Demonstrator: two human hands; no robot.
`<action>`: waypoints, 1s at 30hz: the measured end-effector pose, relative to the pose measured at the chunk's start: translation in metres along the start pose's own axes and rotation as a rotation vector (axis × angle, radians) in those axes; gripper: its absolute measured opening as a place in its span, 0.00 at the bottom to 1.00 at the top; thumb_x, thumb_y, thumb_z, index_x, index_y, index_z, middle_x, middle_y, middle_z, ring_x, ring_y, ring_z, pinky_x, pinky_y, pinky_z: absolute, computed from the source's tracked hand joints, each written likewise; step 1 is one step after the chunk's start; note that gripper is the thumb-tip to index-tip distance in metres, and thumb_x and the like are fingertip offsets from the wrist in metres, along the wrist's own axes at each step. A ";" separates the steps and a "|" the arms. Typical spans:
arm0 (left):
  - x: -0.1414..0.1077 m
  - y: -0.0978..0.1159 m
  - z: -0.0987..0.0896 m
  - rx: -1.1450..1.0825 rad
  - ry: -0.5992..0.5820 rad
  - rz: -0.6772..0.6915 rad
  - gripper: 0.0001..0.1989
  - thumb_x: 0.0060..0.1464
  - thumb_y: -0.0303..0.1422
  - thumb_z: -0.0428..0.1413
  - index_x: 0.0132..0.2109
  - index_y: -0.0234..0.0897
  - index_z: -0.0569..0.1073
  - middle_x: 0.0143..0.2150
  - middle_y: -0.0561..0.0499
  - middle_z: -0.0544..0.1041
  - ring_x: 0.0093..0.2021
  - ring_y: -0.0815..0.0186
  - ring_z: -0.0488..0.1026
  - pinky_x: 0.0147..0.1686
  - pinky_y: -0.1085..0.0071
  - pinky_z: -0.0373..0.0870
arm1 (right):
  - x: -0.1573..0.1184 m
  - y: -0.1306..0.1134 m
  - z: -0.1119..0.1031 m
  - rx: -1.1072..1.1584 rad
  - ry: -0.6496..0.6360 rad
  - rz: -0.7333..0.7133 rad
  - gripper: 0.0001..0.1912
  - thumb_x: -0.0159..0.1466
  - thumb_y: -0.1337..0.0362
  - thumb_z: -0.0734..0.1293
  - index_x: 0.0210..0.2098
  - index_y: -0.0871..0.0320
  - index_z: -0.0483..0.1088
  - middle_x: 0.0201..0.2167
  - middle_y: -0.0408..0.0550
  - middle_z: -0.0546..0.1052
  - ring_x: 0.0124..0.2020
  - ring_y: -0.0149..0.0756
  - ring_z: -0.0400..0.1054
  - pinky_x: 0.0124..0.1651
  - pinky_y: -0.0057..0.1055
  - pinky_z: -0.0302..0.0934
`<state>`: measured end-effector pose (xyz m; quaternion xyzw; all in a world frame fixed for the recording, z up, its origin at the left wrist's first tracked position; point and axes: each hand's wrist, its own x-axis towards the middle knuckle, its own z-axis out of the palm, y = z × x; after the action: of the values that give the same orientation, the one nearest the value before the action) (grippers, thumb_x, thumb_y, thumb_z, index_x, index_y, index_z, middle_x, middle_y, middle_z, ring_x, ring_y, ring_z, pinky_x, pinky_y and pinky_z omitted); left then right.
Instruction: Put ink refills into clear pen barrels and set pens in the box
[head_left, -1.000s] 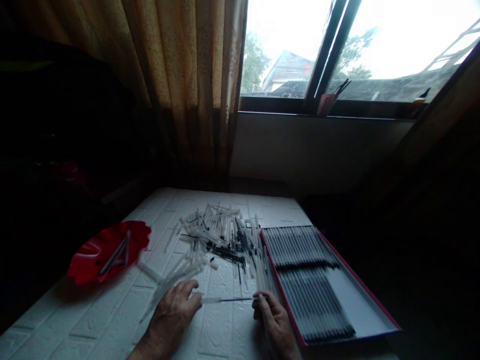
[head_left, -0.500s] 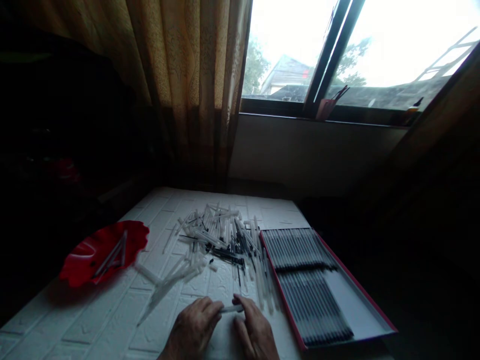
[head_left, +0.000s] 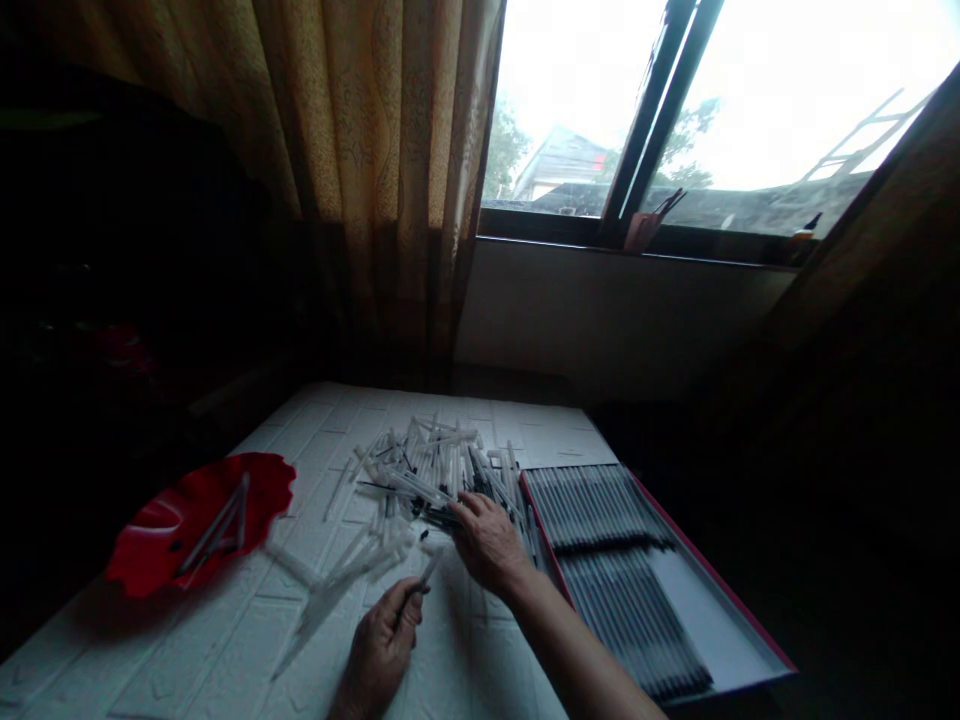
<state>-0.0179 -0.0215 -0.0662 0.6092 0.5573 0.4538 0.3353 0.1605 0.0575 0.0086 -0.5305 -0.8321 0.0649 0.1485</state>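
Left hand first: what has it got?

Thumb and fingers are closed around a thin clear pen refill, which sticks up out of the fist and leans toward the right hand. The grip looks firm, with only the upper end showing.

And the right hand?

It reaches forward of the left, apart from it but near, with its fingers lying over the near side of the heap of refills, by the dark tips. Whether they have closed on anything, I cannot tell: the fingertips sit among the tubes and the light is poor.

What's around those hands?

Left of the left hand, past some loose clear tubes, a red wavy-rimmed plate holds a few refills. Right of the right hand lies an open red-edged box, its refills in tidy rows. Under both hands is a white brick-patterned board.

Any tip for working in that heap?

They lie crossed and tangled, so I'd go in with fingertips only, take one tube near its end and draw it out along its length, so its neighbours don't roll. A lighter left grip would also spare the thin tube from bending.
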 end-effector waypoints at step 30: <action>0.006 -0.003 -0.013 -0.522 0.103 -0.352 0.30 0.37 0.57 0.59 0.39 0.38 0.77 0.20 0.56 0.71 0.17 0.71 0.68 0.15 0.78 0.62 | 0.079 -0.038 0.045 -0.102 0.035 -0.090 0.12 0.64 0.68 0.59 0.43 0.56 0.71 0.47 0.54 0.72 0.49 0.46 0.64 0.43 0.38 0.60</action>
<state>-0.0313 -0.0167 -0.0635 0.3728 0.5352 0.5468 0.5250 0.0825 0.1146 -0.0099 -0.5006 -0.8545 0.0063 0.1387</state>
